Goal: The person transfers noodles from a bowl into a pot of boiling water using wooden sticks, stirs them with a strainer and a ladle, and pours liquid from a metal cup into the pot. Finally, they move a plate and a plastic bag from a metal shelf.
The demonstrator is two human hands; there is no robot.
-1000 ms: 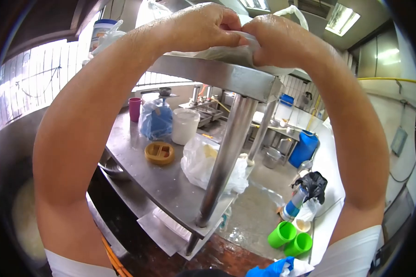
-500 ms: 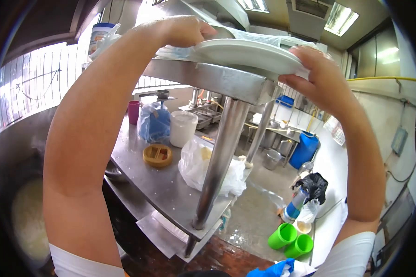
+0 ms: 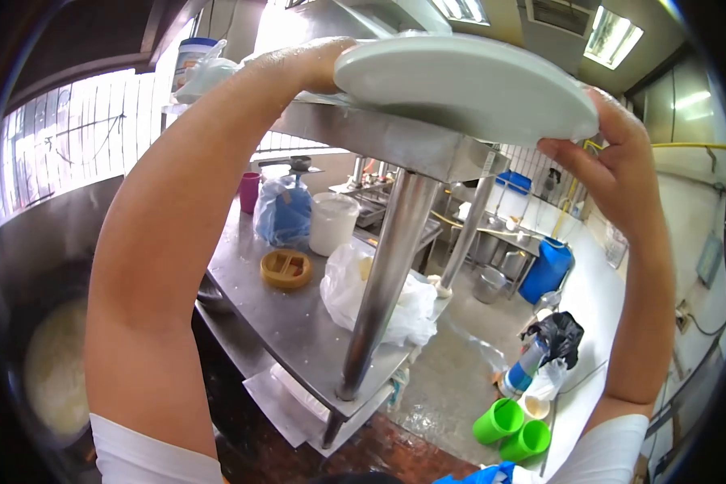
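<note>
Both my arms reach up to a high steel shelf (image 3: 379, 137). A round white plate (image 3: 468, 85) is lifted off the shelf, tilted toward me so I see its underside. My left hand (image 3: 319, 64) holds the plate's left rim. My right hand (image 3: 609, 161) grips the right rim with fingers curled under it. The shelf's top and whatever lies on it are hidden from below.
A steel post (image 3: 383, 266) carries the shelf above a steel table (image 3: 274, 310) with a yellow divided dish (image 3: 286, 268), white tub (image 3: 332, 223), blue bag (image 3: 284, 211), pink cup (image 3: 248, 192) and white bag (image 3: 379, 294). Green cups (image 3: 512, 429) and a blue drum (image 3: 547, 270) stand on the wet floor.
My hands left a plastic-wrapped bundle on the shelf, took the plate by its rims and drew it out toward me, raising and tilting it.
</note>
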